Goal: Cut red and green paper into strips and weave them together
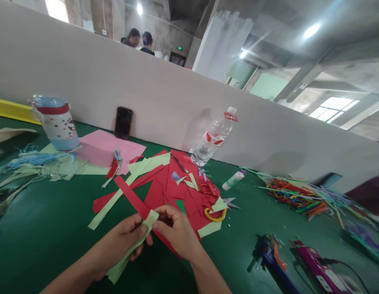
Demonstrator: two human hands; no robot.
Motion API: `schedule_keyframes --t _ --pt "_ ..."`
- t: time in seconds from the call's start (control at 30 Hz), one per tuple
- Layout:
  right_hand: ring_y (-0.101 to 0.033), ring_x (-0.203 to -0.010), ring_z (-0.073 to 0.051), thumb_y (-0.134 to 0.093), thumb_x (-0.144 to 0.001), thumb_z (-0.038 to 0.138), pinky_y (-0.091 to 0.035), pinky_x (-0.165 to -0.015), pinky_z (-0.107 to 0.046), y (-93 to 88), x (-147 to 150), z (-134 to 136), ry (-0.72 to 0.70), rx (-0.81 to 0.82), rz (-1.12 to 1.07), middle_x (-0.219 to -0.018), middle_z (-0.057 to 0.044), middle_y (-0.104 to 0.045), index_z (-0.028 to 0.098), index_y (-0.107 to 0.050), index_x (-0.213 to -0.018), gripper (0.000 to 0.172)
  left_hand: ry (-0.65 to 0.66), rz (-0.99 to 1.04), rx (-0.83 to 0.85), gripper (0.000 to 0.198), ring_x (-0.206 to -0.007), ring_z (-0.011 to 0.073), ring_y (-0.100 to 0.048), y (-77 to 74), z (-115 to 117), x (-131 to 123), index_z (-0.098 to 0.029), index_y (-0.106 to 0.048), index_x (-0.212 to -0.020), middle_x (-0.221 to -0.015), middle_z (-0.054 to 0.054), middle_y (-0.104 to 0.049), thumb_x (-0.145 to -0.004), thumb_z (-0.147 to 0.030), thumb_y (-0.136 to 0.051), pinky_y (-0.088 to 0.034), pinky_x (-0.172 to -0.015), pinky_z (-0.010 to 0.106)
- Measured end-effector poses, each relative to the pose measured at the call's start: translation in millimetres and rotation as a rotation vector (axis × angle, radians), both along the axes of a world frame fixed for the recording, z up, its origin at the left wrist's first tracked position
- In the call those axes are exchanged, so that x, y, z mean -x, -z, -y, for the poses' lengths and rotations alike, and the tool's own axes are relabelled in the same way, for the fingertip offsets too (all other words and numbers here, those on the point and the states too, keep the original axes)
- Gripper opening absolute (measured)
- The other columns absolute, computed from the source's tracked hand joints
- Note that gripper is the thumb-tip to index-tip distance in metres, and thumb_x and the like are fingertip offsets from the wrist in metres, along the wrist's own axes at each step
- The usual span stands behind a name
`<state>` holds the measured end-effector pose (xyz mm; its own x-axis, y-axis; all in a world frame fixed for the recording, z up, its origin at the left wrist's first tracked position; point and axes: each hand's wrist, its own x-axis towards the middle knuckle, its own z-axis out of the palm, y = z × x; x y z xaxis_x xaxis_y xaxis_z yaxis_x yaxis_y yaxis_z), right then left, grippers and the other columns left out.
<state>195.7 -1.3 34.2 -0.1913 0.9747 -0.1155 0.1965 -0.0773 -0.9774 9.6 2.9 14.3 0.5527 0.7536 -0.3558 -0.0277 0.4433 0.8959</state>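
My left hand (123, 241) pinches a light green paper strip (120, 269), which slants from the lower left up to my other hand. A long red paper strip (132, 197) crosses the green one at its upper end and passes under my right hand (177, 230). The thumb and fingers of my right hand are pressed together on the crossing strips. Beyond my hands lies a pile of red paper pieces (158, 192), with light green strips among them. Scissors with yellow handles (215, 215) rest at the pile's right edge.
A glue stick (233, 181) and a water bottle (212, 141) are behind the pile. At left are a cup (59, 126), phone (123, 122) and pink paper (100, 147). Colourful strips (296, 196), a blue tool (273, 261) and a magenta tool (318, 269) lie right.
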Motion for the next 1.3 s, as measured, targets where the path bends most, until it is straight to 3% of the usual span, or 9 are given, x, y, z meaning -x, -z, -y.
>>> schedule_keyframes --t 0.13,0.3,0.47,0.67,0.9,1.07,1.3 --pt "-0.060 -0.075 -0.015 -0.073 -0.074 0.027 -0.047 -0.071 -0.027 3.9 -3 -1 0.025 0.025 -0.025 -0.080 0.003 -0.062 0.021 -0.063 -0.119 0.047 -0.007 0.021 0.024 0.053 -0.065 0.0112 -0.057 -1.5 1 1 -0.021 -0.056 -0.094 -0.088 0.000 -0.063 -0.078 -0.070 -0.064 -0.048 -0.062 0.029" --pt "-0.060 -0.077 -0.016 -0.071 -0.076 0.031 -0.049 -0.074 -0.029 0.6 -7 -3 0.076 0.004 0.015 -0.081 0.001 -0.062 0.021 -0.068 -0.110 0.036 0.001 0.016 0.046 0.053 -0.070 0.0144 -0.061 -3.9 3 3 -0.020 -0.057 -0.097 -0.093 0.002 -0.064 -0.077 -0.069 -0.066 -0.050 -0.066 0.032" --pt "-0.061 -0.081 -0.017 -0.070 -0.079 0.034 -0.050 -0.077 -0.030 0.6 -10 -3 0.079 -0.030 0.073 -0.084 0.000 -0.065 0.021 -0.072 -0.103 0.027 0.013 -0.026 -0.019 0.047 -0.057 0.0076 -0.049 -5.2 1 4 -0.019 -0.059 -0.092 -0.089 0.001 -0.064 -0.084 -0.065 -0.060 -0.035 -0.052 0.025" --pt "-0.064 -0.081 -0.018 -0.070 -0.081 0.037 -0.051 -0.077 -0.030 1.6 -8 -3 0.056 -0.040 0.060 -0.085 -0.001 -0.069 0.020 -0.071 -0.098 0.025 0.027 -0.105 -0.064 0.053 -0.051 0.0053 -0.038 -3.4 0 4 -0.021 -0.059 -0.094 -0.086 -0.001 -0.063 -0.084 -0.072 -0.054 -0.024 -0.048 0.024" --pt "-0.066 -0.086 -0.020 -0.068 -0.085 0.046 -0.052 -0.078 -0.031 -4.0 -7 -1 0.029 -0.053 0.117 -0.093 -0.004 -0.073 0.020 -0.071 -0.100 0.030 0.009 -0.162 -0.074 0.058 -0.048 0.0048 -0.036 -7.5 0 1 -0.019 -0.058 -0.083 -0.082 0.000 -0.064 -0.079 -0.077 -0.054 -0.024 -0.047 0.024" --pt "-0.065 -0.081 -0.018 -0.074 -0.080 0.049 -0.051 -0.071 -0.028 -1.6 -6 1 0.010 -0.017 0.102 -0.089 -0.003 -0.072 0.020 -0.073 -0.101 0.036 0.043 -0.170 -0.089 0.057 -0.045 0.0049 -0.037 -4.4 -1 0 -0.020 -0.057 -0.088 -0.084 0.002 -0.068 -0.079 -0.077 -0.054 -0.024 -0.045 0.025" --pt "-0.062 -0.077 -0.016 -0.070 -0.083 0.036 -0.047 -0.070 -0.025 1.0 1 2 0.035 -0.079 0.158 -0.079 0.001 -0.069 0.021 -0.072 -0.082 0.015 0.107 -0.167 -0.088 0.053 -0.044 0.0047 -0.046 2.2 0 1 -0.020 -0.059 -0.090 -0.092 0.003 -0.071 -0.082 -0.072 -0.054 -0.031 -0.044 0.023"
